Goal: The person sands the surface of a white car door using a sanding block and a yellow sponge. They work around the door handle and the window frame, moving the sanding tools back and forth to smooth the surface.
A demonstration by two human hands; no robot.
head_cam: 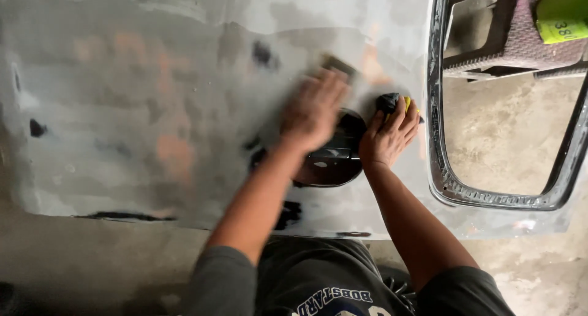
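Two bare hands on a grey, sanded car body panel [153,107]. Left hand [313,110]: motion-blurred, pressing what looks like a sanding block [338,64] flat to the panel; grip cannot be told. Right hand [389,135]: fingers closed over a black-and-yellow cloth [392,101], beside the round dark recess [334,163].

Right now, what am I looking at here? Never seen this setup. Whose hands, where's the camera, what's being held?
There is one picture, from a camera worn on the person's head, looking down at their own bare arms. No machine is involved. The surface is a grey, patchy car body panel with a round black fuel flap and a window opening on the right. The left hand is blurred and presses a flat dark block on the panel. The right hand rests by the flap, gripping a black and yellow wad. A woven stool stands on the concrete floor beyond.
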